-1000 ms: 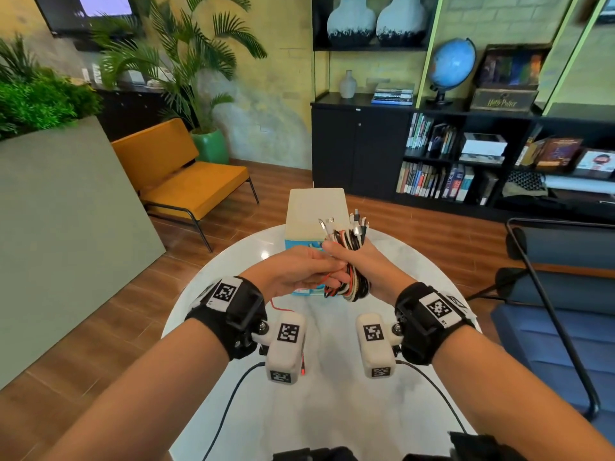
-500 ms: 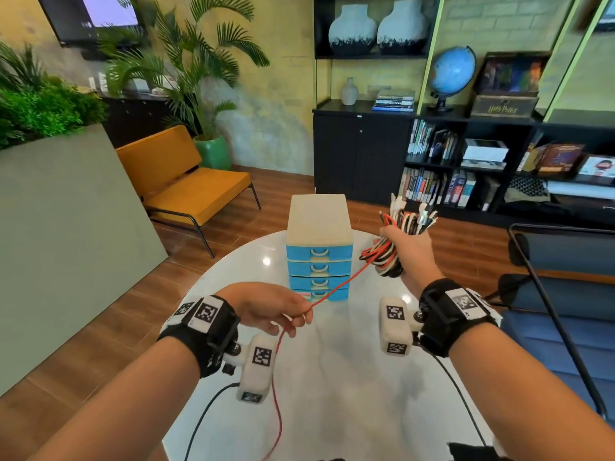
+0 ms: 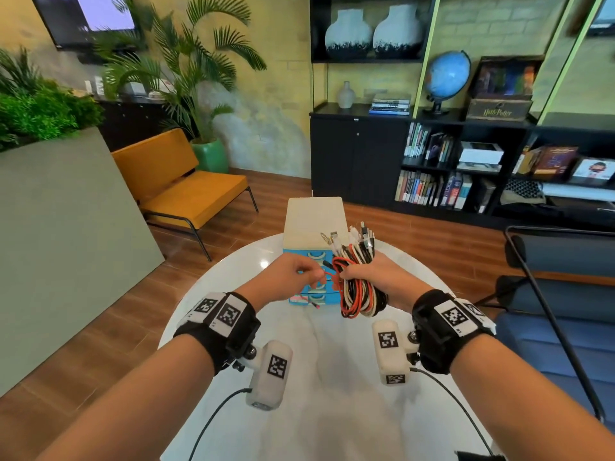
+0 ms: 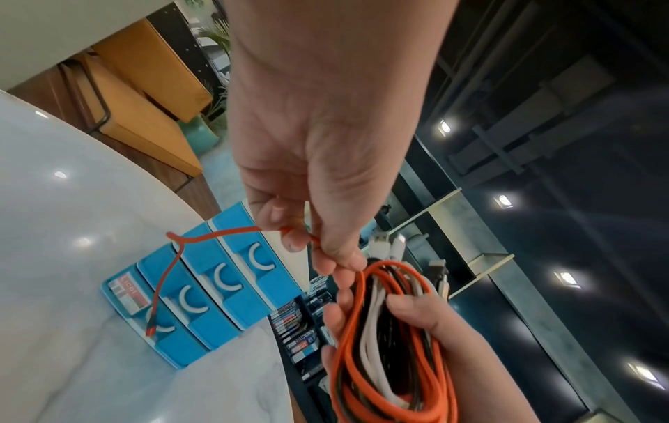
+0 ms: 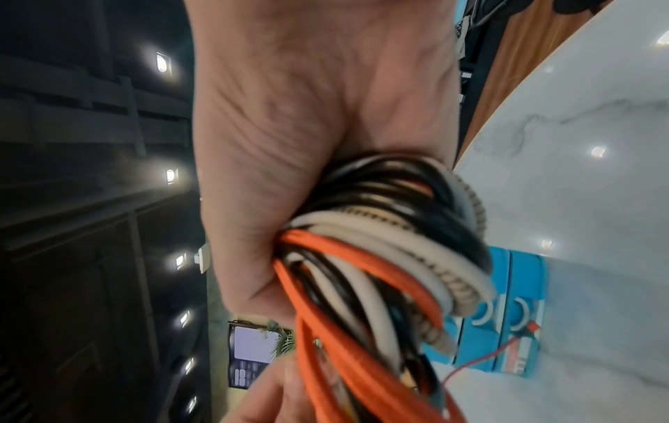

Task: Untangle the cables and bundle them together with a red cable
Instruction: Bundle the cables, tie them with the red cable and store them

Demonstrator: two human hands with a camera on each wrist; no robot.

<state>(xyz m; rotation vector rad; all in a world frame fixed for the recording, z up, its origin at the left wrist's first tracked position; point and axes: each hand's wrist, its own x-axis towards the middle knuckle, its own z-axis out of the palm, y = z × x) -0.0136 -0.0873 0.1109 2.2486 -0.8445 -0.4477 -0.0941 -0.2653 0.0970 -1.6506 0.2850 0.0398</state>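
My right hand (image 3: 372,277) grips a coiled bundle of red, white and black cables (image 3: 357,294) upright above the round table, plug ends (image 3: 352,236) sticking up. The same bundle (image 4: 391,337) (image 5: 380,257) fills both wrist views. My left hand (image 3: 299,274) sits close beside it and pinches a thin red cable (image 4: 217,233) between thumb and fingertips. That red cable's free end (image 4: 151,329) hangs down in front of the blue drawer box, and its other side runs into the bundle.
A small blue drawer unit with a cream top (image 3: 314,221) stands on the white marble table (image 3: 316,394) just behind my hands. A dark chair frame (image 3: 549,311) stands to the right, an orange bench (image 3: 186,191) and grey planter wall to the left.
My left hand, which had pulled the red cable out toward the lower left, has come back up beside the bundle. My right hand has lowered the bundle and brought it nearer to me.
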